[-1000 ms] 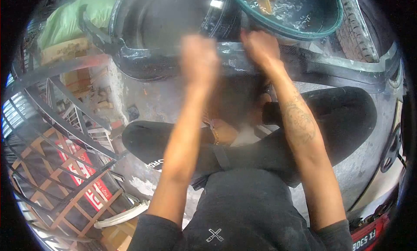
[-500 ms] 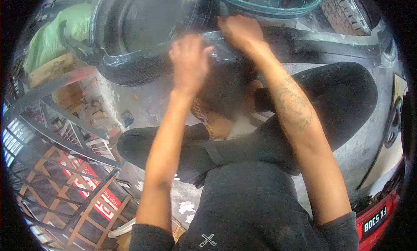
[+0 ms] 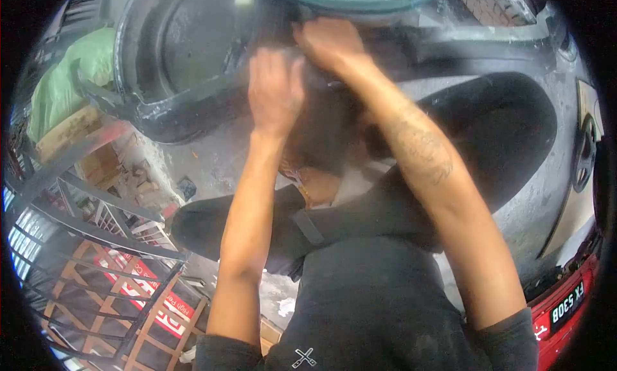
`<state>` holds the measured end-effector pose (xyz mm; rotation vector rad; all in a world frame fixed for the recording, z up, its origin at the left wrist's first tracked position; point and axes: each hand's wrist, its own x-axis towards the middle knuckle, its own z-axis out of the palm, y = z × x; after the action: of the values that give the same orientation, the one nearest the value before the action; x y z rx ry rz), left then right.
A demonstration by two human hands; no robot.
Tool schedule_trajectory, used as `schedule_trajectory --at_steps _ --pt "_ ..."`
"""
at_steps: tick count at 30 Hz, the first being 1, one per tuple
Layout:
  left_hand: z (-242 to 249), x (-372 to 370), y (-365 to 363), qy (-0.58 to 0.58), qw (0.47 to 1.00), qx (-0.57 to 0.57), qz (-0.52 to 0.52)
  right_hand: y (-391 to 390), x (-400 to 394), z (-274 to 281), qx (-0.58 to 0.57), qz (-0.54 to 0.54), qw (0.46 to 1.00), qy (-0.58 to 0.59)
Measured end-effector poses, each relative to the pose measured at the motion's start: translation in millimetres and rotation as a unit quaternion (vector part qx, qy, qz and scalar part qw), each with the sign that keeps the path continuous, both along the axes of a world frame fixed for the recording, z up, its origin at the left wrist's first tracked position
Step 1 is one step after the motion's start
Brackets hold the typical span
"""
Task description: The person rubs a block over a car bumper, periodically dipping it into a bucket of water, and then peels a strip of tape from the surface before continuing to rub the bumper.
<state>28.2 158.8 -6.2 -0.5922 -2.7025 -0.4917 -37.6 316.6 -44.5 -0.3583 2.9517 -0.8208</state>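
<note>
A long dark, curved panel point(image 3: 193, 111) with wet-looking streaks lies across the view in front of my crossed legs. My left hand point(image 3: 275, 91) is over the near side of the panel, its fingers stretched upward and the thumb apart. Just right of it and farther forward, my right hand point(image 3: 329, 43) is bent over the panel with its fingers curled down. Blur and the back of the hand hide what it holds, if anything. Beyond the hands stands a teal-rimmed basin point(image 3: 360, 3) with water in it.
A dark round tub point(image 3: 128, 50) stands at the upper left, beside a green bag point(image 3: 83, 59). A metal rack point(image 3: 103, 294) is at the lower left. A tyre point(image 3: 491, 5) lies at the upper right. A red part with a number plate point(image 3: 567, 307) is at the lower right.
The panel, basin and tub appear shifted left and up in the view. My right hand has moved left, closer to my left hand, whose fingers now look straighter.
</note>
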Motion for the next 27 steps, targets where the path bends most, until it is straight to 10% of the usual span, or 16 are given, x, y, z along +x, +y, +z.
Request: schedule_trajectory --at_steps 27 --pt "-11 -34 -13 0.061 0.993 0.05 0.093 -1 -2 1 0.001 0.014 1.0 -0.009"
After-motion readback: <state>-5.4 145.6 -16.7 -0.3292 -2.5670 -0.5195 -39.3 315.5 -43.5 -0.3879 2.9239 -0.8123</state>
